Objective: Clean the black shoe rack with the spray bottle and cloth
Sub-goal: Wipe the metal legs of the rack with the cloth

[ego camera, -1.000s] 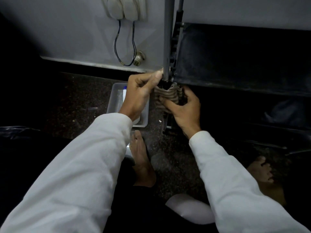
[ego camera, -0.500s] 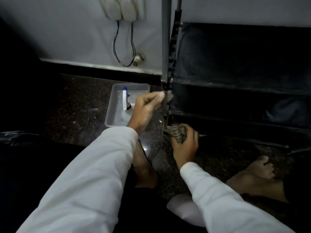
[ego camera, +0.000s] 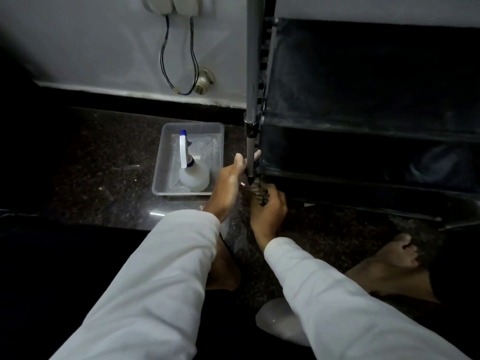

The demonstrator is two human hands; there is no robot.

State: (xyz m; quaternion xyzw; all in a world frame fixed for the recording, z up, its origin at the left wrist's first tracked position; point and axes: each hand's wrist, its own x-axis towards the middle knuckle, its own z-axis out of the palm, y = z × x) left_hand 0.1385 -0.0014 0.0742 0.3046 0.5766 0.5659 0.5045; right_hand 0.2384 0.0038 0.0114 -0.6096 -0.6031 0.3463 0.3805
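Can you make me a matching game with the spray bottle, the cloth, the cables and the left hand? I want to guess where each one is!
Things:
1. spray bottle
2. cloth
3. cables
4. left hand

Places:
A. hanging down the white wall
B. standing in the clear tray on the floor
C. gripping the rack's metal pole low down
D. bunched in the right hand at the pole's foot

Pairs: 1-B, 2-D, 3-A, 4-C

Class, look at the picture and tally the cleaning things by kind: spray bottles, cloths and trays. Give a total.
Spray bottle: 1
Cloth: 1
Tray: 1
Total: 3
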